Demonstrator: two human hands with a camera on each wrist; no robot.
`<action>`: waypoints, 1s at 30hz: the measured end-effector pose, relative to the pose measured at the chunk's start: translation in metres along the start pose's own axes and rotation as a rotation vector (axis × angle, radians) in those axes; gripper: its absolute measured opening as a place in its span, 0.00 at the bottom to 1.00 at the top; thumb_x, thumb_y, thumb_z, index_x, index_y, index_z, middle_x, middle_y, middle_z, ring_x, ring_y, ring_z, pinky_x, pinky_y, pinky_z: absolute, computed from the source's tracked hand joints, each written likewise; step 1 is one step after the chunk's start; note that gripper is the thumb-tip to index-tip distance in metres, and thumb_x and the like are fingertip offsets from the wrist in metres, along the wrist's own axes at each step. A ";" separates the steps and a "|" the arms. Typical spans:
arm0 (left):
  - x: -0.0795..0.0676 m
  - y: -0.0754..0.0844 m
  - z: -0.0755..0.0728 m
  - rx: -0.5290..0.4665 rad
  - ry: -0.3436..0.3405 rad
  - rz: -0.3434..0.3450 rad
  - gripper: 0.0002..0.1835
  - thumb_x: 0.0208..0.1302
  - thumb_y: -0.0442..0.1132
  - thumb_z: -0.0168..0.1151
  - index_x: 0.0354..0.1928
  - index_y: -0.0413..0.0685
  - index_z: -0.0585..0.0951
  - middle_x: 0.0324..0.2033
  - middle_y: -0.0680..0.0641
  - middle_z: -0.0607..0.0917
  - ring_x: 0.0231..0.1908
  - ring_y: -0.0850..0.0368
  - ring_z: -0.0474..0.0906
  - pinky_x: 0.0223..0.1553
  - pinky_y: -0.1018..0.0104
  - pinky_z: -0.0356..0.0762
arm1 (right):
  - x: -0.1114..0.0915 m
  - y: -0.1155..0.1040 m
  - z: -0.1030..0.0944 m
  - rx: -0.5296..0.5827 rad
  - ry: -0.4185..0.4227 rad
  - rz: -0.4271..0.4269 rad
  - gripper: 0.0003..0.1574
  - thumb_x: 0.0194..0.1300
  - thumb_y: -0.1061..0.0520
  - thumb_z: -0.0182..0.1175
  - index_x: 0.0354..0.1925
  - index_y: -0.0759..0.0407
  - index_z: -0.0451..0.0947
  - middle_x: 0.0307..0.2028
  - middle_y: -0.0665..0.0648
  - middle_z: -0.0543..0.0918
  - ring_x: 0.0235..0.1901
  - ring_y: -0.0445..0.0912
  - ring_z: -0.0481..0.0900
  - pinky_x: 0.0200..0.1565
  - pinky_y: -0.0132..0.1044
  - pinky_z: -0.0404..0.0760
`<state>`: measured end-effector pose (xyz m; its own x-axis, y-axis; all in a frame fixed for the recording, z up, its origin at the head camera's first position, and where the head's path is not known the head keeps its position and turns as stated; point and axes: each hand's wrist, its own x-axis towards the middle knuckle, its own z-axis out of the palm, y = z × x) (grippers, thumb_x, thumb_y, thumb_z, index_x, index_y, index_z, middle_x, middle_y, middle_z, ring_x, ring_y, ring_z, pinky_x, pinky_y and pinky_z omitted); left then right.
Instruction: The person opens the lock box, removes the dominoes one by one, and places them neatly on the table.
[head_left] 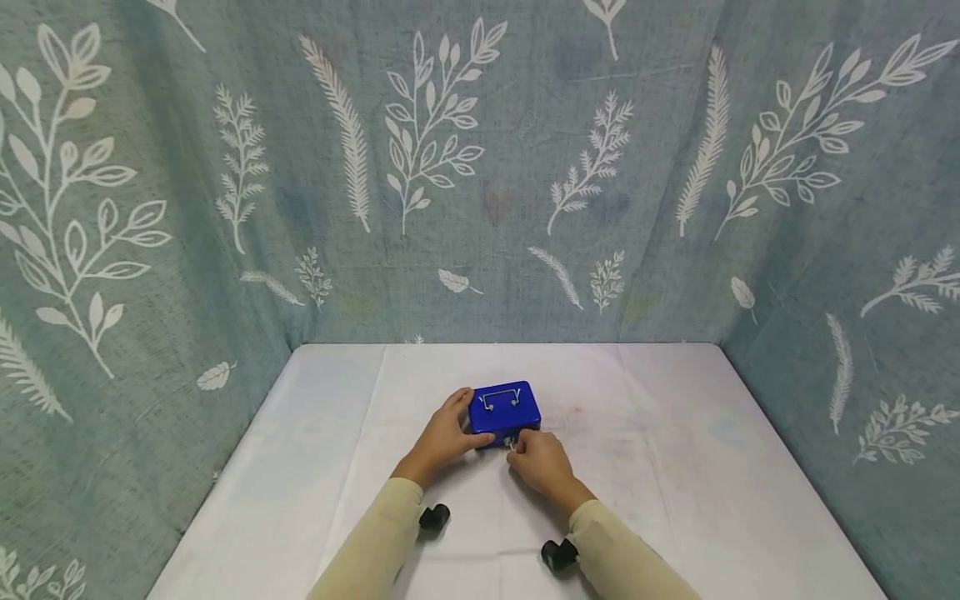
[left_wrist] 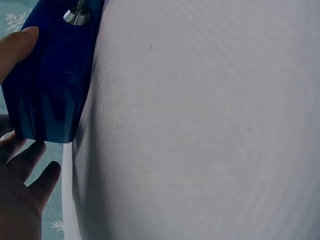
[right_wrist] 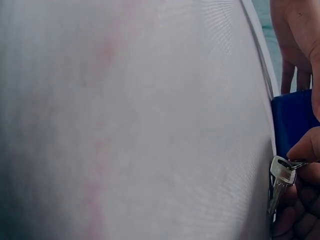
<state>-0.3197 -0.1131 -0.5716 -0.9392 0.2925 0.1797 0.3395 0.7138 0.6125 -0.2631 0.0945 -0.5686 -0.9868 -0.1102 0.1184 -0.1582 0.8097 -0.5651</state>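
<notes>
A small blue metal cash box point(head_left: 504, 423) with a wire handle point(head_left: 501, 396) on its lid sits on the white-covered table. My left hand point(head_left: 444, 437) grips its left side, thumb point(left_wrist: 22, 45) across the front and fingers at the end face. On the front, a silver round lock point(left_wrist: 76, 18) has a thin metal piece standing out of it. Right at that lock, my right hand point(head_left: 543, 463) pinches a key, mostly hidden by the fingers. A second silver key point(right_wrist: 283, 172) dangles from the ring point(right_wrist: 298, 164) by those fingertips.
White cloth point(head_left: 645, 500) covers the table, with faint creases and pinkish stains. Grey-green leaf-print curtains point(head_left: 495, 275) stand along the back and both sides. Black wrist cameras point(head_left: 558, 556) stick out from both sleeves, just above the cloth.
</notes>
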 end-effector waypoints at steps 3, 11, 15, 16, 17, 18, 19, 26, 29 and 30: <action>0.001 0.000 -0.001 0.003 -0.005 -0.006 0.59 0.45 0.70 0.70 0.73 0.42 0.61 0.72 0.48 0.61 0.70 0.48 0.56 0.67 0.51 0.59 | 0.001 -0.002 -0.001 -0.008 -0.010 -0.011 0.14 0.53 0.53 0.67 0.20 0.51 0.70 0.17 0.45 0.71 0.18 0.42 0.68 0.21 0.35 0.67; 0.000 0.006 -0.002 -0.022 -0.011 -0.021 0.57 0.47 0.66 0.72 0.74 0.44 0.60 0.72 0.48 0.60 0.70 0.47 0.56 0.67 0.49 0.59 | 0.006 -0.009 -0.006 -0.060 -0.018 -0.020 0.16 0.54 0.54 0.68 0.19 0.52 0.70 0.16 0.46 0.71 0.18 0.42 0.68 0.20 0.35 0.67; 0.001 0.005 -0.001 -0.006 -0.001 -0.009 0.56 0.47 0.65 0.73 0.73 0.43 0.61 0.72 0.48 0.61 0.70 0.47 0.57 0.67 0.50 0.59 | 0.008 -0.010 -0.005 -0.087 -0.001 -0.024 0.16 0.54 0.54 0.68 0.19 0.52 0.71 0.15 0.46 0.71 0.17 0.42 0.68 0.20 0.34 0.67; 0.001 0.005 0.000 -0.002 0.000 -0.005 0.56 0.47 0.65 0.73 0.73 0.43 0.62 0.72 0.48 0.62 0.70 0.47 0.57 0.67 0.50 0.60 | 0.008 -0.010 -0.004 -0.092 0.008 -0.026 0.16 0.54 0.55 0.68 0.19 0.52 0.71 0.15 0.46 0.71 0.16 0.41 0.68 0.19 0.34 0.67; 0.001 0.005 0.000 0.002 0.000 -0.003 0.56 0.47 0.65 0.73 0.73 0.43 0.62 0.71 0.48 0.62 0.70 0.47 0.58 0.67 0.50 0.60 | 0.008 -0.009 -0.003 -0.103 0.018 -0.028 0.15 0.54 0.55 0.68 0.19 0.52 0.72 0.15 0.46 0.71 0.16 0.41 0.68 0.20 0.34 0.68; 0.001 0.005 0.000 0.000 0.000 -0.001 0.56 0.47 0.65 0.73 0.73 0.42 0.62 0.71 0.47 0.62 0.70 0.47 0.58 0.67 0.50 0.60 | 0.008 -0.009 -0.002 -0.113 0.032 -0.035 0.15 0.54 0.55 0.68 0.19 0.52 0.72 0.15 0.45 0.72 0.16 0.40 0.68 0.20 0.34 0.68; 0.001 0.005 0.000 0.001 -0.001 -0.003 0.56 0.47 0.65 0.72 0.73 0.43 0.62 0.71 0.47 0.62 0.70 0.48 0.58 0.67 0.51 0.60 | 0.008 -0.009 -0.001 -0.120 0.047 -0.040 0.14 0.54 0.55 0.68 0.19 0.52 0.73 0.15 0.45 0.72 0.17 0.40 0.68 0.20 0.34 0.69; 0.000 0.006 -0.002 -0.023 -0.003 -0.004 0.57 0.47 0.65 0.73 0.73 0.43 0.61 0.72 0.48 0.61 0.70 0.47 0.57 0.67 0.49 0.60 | 0.005 -0.007 0.001 -0.118 0.136 -0.062 0.15 0.55 0.52 0.68 0.19 0.50 0.74 0.16 0.44 0.73 0.17 0.40 0.69 0.22 0.35 0.71; -0.001 0.005 -0.002 -0.021 0.007 0.008 0.56 0.46 0.64 0.73 0.72 0.41 0.62 0.71 0.47 0.62 0.69 0.46 0.58 0.66 0.49 0.60 | 0.004 -0.007 0.001 -0.099 0.118 -0.046 0.17 0.55 0.48 0.70 0.19 0.50 0.74 0.16 0.44 0.73 0.18 0.41 0.69 0.22 0.36 0.70; 0.000 0.004 -0.002 -0.018 0.008 0.012 0.56 0.46 0.65 0.73 0.72 0.41 0.62 0.71 0.46 0.63 0.69 0.46 0.58 0.67 0.50 0.60 | 0.004 -0.006 0.001 -0.093 0.107 -0.040 0.17 0.55 0.46 0.70 0.20 0.50 0.74 0.17 0.45 0.73 0.18 0.41 0.69 0.22 0.36 0.70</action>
<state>-0.3178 -0.1113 -0.5674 -0.9354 0.2960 0.1934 0.3501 0.6988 0.6238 -0.2656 0.0884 -0.5652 -0.9699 -0.0855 0.2282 -0.1885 0.8564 -0.4806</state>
